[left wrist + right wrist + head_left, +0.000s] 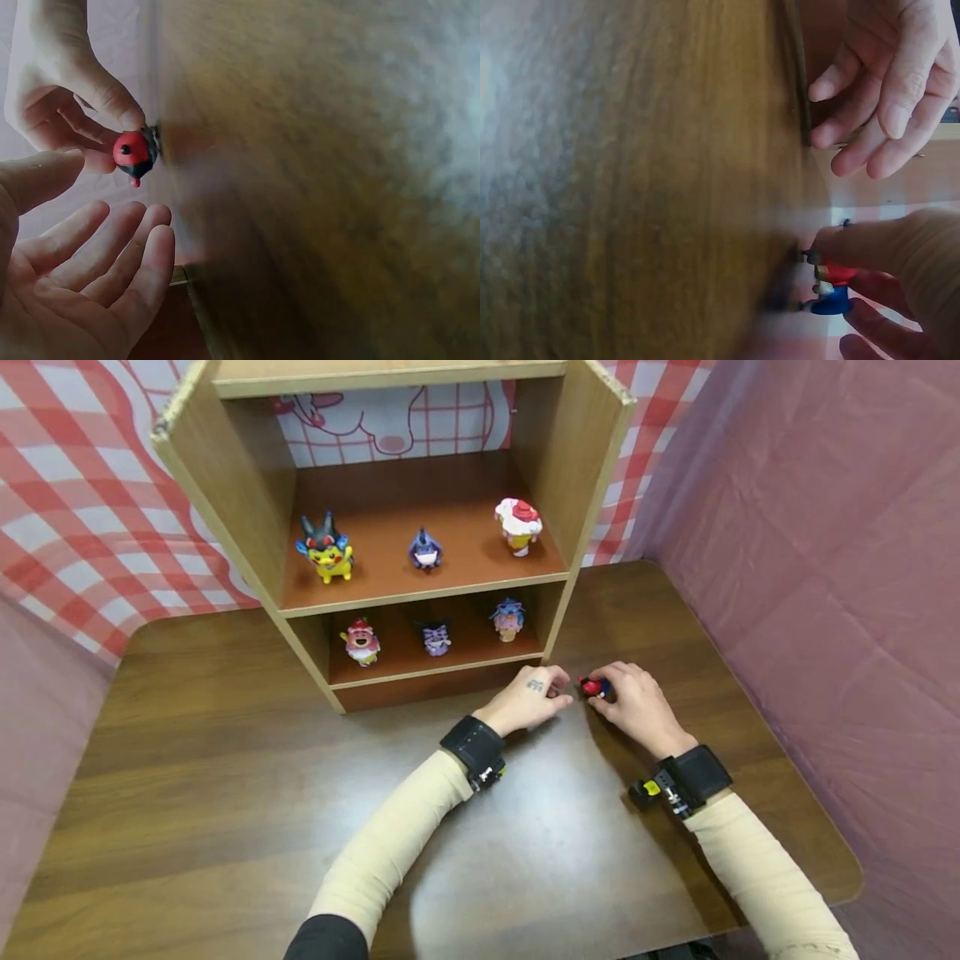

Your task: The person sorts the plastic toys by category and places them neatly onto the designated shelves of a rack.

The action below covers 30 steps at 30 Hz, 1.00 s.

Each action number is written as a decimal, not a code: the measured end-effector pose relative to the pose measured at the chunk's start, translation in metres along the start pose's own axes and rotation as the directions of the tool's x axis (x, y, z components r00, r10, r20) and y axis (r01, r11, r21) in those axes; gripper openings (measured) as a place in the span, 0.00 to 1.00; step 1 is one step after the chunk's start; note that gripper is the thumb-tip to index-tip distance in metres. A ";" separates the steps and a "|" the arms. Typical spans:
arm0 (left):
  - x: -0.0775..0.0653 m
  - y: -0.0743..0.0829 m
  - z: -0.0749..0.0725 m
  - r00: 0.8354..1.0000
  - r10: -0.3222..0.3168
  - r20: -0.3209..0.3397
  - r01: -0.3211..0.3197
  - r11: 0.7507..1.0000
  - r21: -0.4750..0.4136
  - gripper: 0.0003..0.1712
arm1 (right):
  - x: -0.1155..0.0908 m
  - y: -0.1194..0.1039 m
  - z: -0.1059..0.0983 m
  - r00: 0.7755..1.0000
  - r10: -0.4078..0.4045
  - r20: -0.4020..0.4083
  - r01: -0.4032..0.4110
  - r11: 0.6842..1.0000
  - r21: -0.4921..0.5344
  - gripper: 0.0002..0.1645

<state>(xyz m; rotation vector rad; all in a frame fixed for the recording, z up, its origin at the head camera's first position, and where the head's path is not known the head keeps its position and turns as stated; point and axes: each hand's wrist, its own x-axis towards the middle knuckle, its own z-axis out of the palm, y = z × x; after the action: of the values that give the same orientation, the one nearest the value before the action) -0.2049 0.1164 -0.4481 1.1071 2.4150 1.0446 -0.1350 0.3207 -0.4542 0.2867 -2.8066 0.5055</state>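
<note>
My right hand (637,706) pinches a small red figurine (592,687) between thumb and fingers, low over the table to the right of the shelf unit. A red rounded part with black spots and a red tip shows on the figurine (129,150) in the left wrist view. From the right wrist, the figurine (837,289) also shows blue and pale parts, with small dark feet towards the tabletop. My left hand (531,695) is just left of it, fingers loosely bent and holding nothing, by the unit's lower right corner.
A wooden shelf unit (420,692) stands at the back of the brown table (217,760). Its upper shelf bears a yellow figurine (330,562), a purple donkey (426,552) and a white-and-red figurine (519,525). Three more figurines sit below. A pink curtain (817,552) hangs on the right.
</note>
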 end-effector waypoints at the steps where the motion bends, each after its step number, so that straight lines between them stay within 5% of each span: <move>1: 0.000 -0.001 0.000 1.000 0.000 0.003 0.000 1.000 0.004 0.19 | 0.001 0.000 0.001 1.000 0.001 -0.010 -0.001 1.000 0.001 0.18; 15: 0.001 0.004 -0.001 0.998 -0.069 0.000 0.069 0.995 0.072 0.18 | 0.004 -0.003 0.003 0.998 -0.016 -0.060 0.018 1.000 0.025 0.15; 23: 0.000 0.007 -0.001 0.999 -0.045 0.015 0.042 0.990 0.131 0.19 | 0.004 -0.011 0.006 0.997 -0.057 -0.053 0.063 0.993 0.102 0.13; 30: -0.001 0.002 0.003 0.999 -0.039 0.005 0.039 0.995 0.095 0.18 | 0.002 -0.015 0.008 0.999 -0.024 -0.034 0.029 0.990 0.141 0.12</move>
<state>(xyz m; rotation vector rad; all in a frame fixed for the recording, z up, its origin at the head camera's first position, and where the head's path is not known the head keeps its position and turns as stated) -0.2016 0.1179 -0.4483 1.0869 2.4931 0.9213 -0.1347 0.3034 -0.4563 0.3414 -2.7369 0.6983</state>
